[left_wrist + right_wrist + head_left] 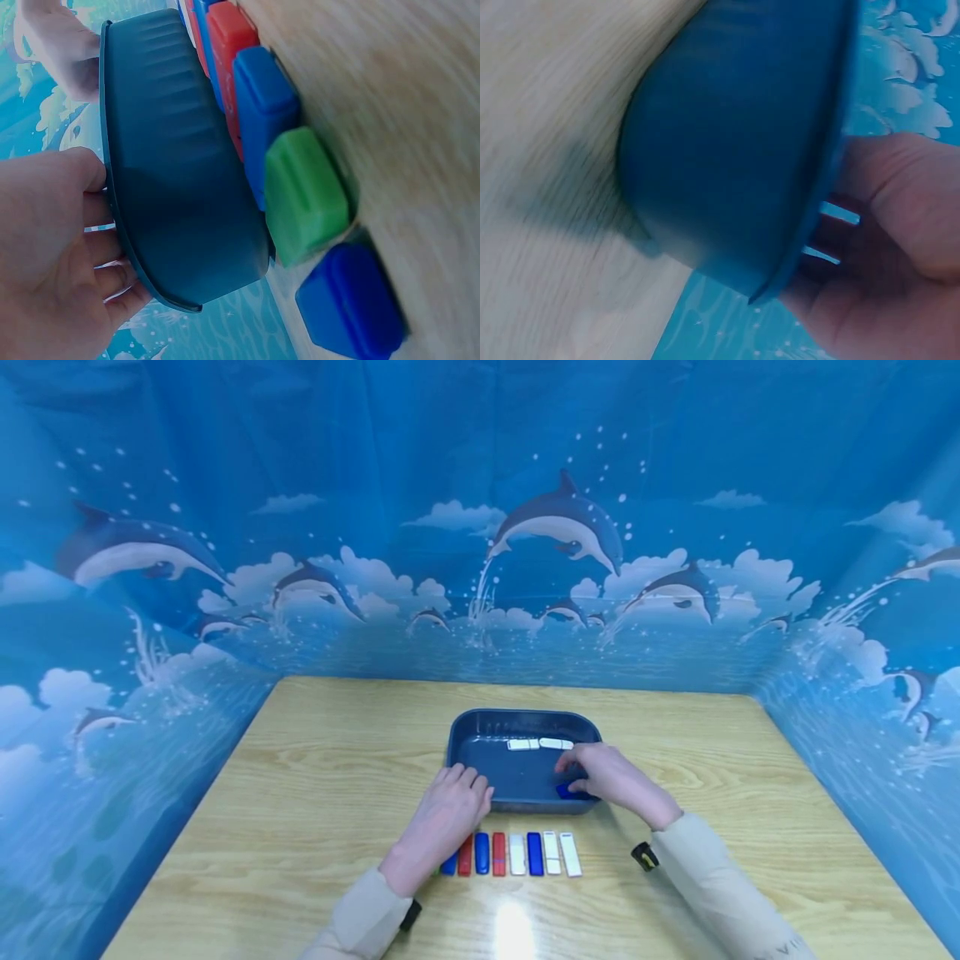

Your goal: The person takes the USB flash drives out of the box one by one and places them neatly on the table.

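A dark blue-grey tray (525, 806) stands on the table. My left hand (450, 802) reaches over its near left corner; in the left wrist view the fingers (112, 281) pass behind the rim, and their tips are hidden. My right hand (611, 775) bends down inside the tray's right side. Its thumb is at a small blue stick (566, 791) on the tray floor, with the other fingers apart from the thumb. Two white sticks, which look like USB flash drives (522, 744), lie end to end along the tray's far side.
In front of the tray runs a row of similar sticks, among them a red stick (498, 854), a dark blue stick (535, 854) and a white stick (571, 855). A green stick (304, 195) is at the row's left part. A dolphin-patterned curtain (480, 635) surrounds the wooden table (322, 752).
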A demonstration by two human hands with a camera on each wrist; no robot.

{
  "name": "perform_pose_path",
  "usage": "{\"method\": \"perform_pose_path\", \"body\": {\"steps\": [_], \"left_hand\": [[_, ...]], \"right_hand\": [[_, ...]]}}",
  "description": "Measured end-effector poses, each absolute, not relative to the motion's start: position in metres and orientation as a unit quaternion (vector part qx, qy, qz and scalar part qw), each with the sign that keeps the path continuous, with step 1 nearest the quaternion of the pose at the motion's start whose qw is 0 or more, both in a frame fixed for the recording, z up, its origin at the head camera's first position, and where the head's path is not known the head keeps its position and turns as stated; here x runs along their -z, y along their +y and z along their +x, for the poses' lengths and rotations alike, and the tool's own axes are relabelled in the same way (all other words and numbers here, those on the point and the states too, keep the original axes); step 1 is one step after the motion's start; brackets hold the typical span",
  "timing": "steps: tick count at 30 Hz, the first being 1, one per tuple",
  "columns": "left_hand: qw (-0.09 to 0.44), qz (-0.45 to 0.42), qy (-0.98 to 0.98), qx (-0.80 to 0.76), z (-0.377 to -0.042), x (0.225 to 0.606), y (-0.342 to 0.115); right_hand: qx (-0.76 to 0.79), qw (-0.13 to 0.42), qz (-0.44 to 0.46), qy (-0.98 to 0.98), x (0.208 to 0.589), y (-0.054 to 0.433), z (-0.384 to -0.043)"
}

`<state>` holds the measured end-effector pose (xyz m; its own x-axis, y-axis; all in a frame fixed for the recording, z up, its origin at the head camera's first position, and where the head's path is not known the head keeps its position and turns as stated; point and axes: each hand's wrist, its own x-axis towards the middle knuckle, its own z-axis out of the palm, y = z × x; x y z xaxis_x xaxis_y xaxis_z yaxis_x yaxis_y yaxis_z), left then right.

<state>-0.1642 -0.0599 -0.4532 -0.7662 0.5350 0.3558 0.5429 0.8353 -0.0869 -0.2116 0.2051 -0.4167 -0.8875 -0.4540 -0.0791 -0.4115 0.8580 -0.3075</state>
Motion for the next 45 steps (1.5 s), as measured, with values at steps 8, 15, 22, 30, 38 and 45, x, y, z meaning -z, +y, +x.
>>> {"method": "perform_pose_path", "body": {"steps": [8, 15, 22, 30, 38, 45], "left_hand": [[0.187, -0.290, -0.939, 0.008, -0.163, 0.453, -0.059], [0.190, -0.289, -0.938, 0.008, -0.164, 0.453, -0.059], [0.191, -0.288, -0.938, 0.004, -0.164, 0.453, -0.059], [0.187, -0.285, -0.940, -0.003, -0.165, 0.453, -0.060], [0.194, -0.290, -0.937, 0.000, -0.165, 0.454, -0.059], [0.189, -0.287, -0.939, -0.002, -0.165, 0.454, -0.059]], "right_hand": [[0.093, 0.107, -0.232, 0.962, 0.424, 0.204, -0.220], [0.060, 0.100, -0.224, 0.968, 0.428, 0.203, -0.221], [0.072, 0.092, -0.223, 0.968, 0.432, 0.201, -0.223], [0.149, 0.042, -0.242, 0.958, 0.436, 0.202, -0.224], [0.250, 0.016, -0.202, 0.947, 0.439, 0.207, -0.220], [0.353, 0.009, -0.148, 0.924, 0.435, 0.212, -0.211]]}}
